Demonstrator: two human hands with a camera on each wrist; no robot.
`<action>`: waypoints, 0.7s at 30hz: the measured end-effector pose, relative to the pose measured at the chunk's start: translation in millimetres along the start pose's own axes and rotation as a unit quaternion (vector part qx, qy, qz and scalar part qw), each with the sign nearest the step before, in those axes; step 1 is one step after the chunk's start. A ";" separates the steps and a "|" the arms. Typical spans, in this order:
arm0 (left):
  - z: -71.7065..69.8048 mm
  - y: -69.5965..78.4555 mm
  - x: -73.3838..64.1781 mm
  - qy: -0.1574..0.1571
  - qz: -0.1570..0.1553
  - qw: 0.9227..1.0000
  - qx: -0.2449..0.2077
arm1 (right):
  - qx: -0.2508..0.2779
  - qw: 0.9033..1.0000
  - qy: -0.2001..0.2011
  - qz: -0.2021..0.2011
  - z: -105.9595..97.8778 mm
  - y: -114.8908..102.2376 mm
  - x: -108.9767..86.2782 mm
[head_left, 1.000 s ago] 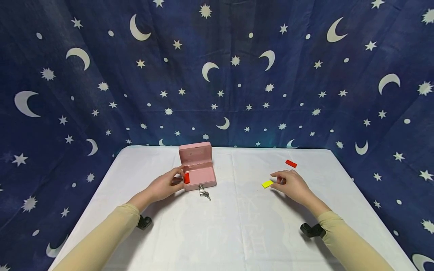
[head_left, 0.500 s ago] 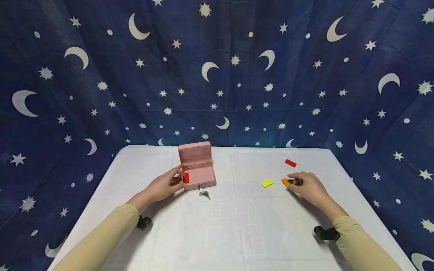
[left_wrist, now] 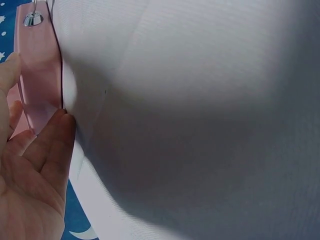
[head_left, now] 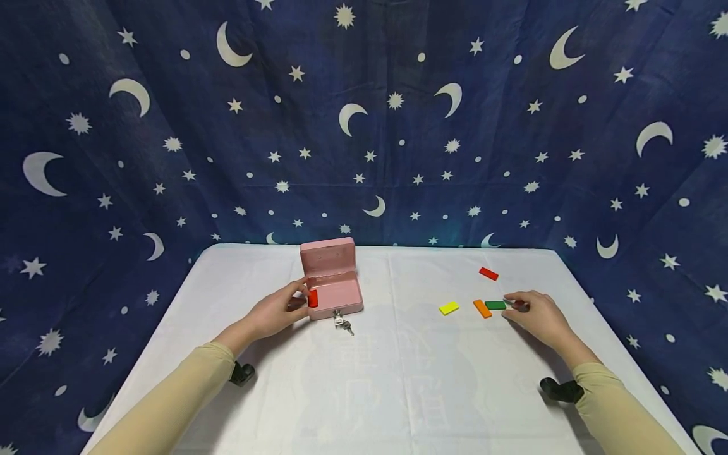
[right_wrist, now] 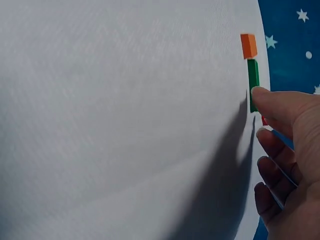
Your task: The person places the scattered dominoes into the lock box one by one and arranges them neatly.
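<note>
Toward 3 o'clock the right hand [head_left: 537, 316] has shifted since 0.5 seconds ago, baring the whole of an orange piece [head_left: 482, 308] and a green piece [head_left: 495, 305] that it partly covered; the left hand [head_left: 275, 309] has stayed at the pink box [head_left: 344, 292]. Watching from nearby, I see the right hand loosely curled, a narrow gap between thumb and forefinger, and no piece plainly held. Its fingertips are at the green piece's 3 o'clock end, though I can't tell whether they touch it. So the green piece lies flat at 9 o'clock from that hand, its long axis running 9 to 3, straight out from the fingertips; the left hand is well apart from it. Orange sits just beside green's 9 o'clock end, slanting 11 to 5; a yellow piece [head_left: 449, 308] is farther toward 9, and a red piece [head_left: 488, 273] rests near 12. Over at the box, lid raised, the left hand grips the 9 o'clock side between thumb and fingers, just beside another red piece [head_left: 313, 299] inside. Keys [head_left: 347, 327] and a padlock [head_left: 338, 319] are at its 6 o'clock edge.
</note>
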State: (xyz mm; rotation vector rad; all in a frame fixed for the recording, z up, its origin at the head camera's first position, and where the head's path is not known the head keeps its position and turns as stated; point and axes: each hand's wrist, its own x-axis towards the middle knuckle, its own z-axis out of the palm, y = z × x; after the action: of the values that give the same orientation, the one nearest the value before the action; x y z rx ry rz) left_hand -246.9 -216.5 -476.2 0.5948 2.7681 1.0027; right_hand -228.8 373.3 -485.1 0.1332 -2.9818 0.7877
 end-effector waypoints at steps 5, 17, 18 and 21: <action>0.8 0.1 0.4 -0.002 -0.006 1.000 0.003 | 0.011 1.000 -0.009 -0.002 1.9 5.0 0.3; -0.5 1.9 2.0 -0.005 -0.024 1.000 0.000 | 0.017 1.000 -0.010 -0.006 4.1 3.0 1.7; -0.9 1.9 1.6 -0.004 -0.019 1.000 0.001 | 0.016 1.000 -0.009 -0.006 4.3 2.9 1.9; -2.2 3.1 0.6 -0.004 -0.015 1.000 0.000 | 0.013 1.000 -0.004 -0.004 4.9 2.6 2.5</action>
State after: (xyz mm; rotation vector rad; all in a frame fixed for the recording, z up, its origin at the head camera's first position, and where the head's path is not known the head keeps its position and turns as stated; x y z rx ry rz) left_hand -247.1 -215.4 -472.5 0.5560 2.7617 0.9912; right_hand -231.7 373.0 -490.4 0.1507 -2.9778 0.8269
